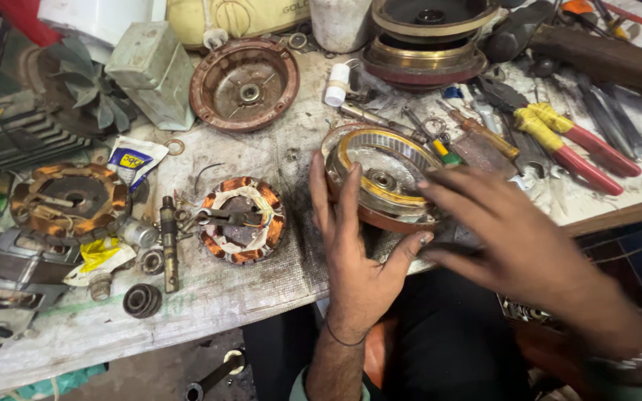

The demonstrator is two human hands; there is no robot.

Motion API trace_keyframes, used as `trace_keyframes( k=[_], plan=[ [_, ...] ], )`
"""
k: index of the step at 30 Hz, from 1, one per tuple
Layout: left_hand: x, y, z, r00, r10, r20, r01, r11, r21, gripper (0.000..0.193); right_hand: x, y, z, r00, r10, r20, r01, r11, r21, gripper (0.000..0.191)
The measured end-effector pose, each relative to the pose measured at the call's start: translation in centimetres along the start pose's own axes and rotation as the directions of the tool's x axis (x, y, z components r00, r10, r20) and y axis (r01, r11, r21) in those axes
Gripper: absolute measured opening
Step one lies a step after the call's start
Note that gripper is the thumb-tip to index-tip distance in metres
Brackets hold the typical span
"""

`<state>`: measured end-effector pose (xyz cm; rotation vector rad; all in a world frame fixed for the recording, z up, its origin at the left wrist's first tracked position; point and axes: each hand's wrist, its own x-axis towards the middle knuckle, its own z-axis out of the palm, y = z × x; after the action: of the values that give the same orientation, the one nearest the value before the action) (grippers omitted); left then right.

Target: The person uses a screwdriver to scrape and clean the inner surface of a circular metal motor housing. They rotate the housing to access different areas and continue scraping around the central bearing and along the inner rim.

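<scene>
Your left hand point(354, 256) lies flat on the workbench point(261, 289), fingers spread and pressed against the near left side of the round motor housing point(380, 174); it clamps nothing. Your right hand point(510, 238) hovers blurred over the housing's right edge, fingers splayed, fingertips at its brass-coloured rim, and whether it grips cannot be told. The housing sits at the bench's front edge between both hands. Just left lies a copper-wound stator point(243, 220), beside a steel shaft point(169, 241). Right of the housing lie red-and-yellow pliers point(570, 141).
</scene>
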<state>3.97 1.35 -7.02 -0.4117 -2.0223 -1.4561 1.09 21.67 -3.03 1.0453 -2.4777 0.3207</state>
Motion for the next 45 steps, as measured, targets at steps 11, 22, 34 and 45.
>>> trace_keyframes(
  k=[11, 22, 34, 45],
  plan=[
    [-0.6, -0.6, 0.5, 0.998, -0.045, 0.037, 0.056, 0.916, -0.398, 0.104, 1.7, -1.3, 1.4, 0.977, 0.212, -0.022, -0.211, 0.977, 0.046, 0.069],
    [-1.3, -1.3, 0.8, 0.993, -0.015, -0.118, -0.035, 0.912, -0.409, 0.072, 1.3, 1.8, -0.7, 0.708, 0.697, 0.113, -0.161, 0.003, 0.987, 0.052],
    [-1.0, -1.4, 0.6, 0.992, -0.02, -0.125, -0.027, 0.932, -0.361, 0.069, 1.3, -0.1, -0.6, 0.654, 0.697, 0.295, -0.255, -0.164, 0.953, 0.07],
    [-0.7, -1.0, 0.7, 0.99, -0.049, -0.136, -0.01, 0.913, -0.407, 0.065, 0.6, 0.6, -0.4, 0.628, 0.738, 0.249, -0.198, -0.158, 0.967, 0.049]
  ],
)
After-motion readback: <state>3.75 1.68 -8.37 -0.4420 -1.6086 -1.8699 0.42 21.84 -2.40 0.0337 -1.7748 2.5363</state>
